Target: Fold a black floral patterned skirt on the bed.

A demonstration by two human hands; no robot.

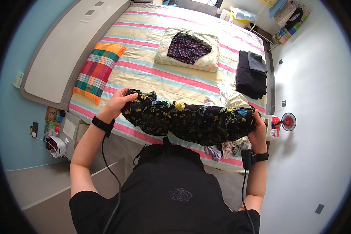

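Note:
A black floral garment of thin cloth is stretched sideways in front of my body, above the near edge of the bed. My left hand grips its left end, thumb on top. Its right end is pinched in my right hand, whose fingers are partly hidden behind the cloth. Beyond, on the bed, a dark garment with a pink pattern lies on a folded pale floral quilt. Folded black clothes rest by the bed's right edge, a grey piece on top.
A plaid pillow lies near the headboard. Crumpled light clothes are spread behind and under the right part of the held cloth. A small fan stands at the right, a bedside cabinet at the left. Cables run from both wrist straps.

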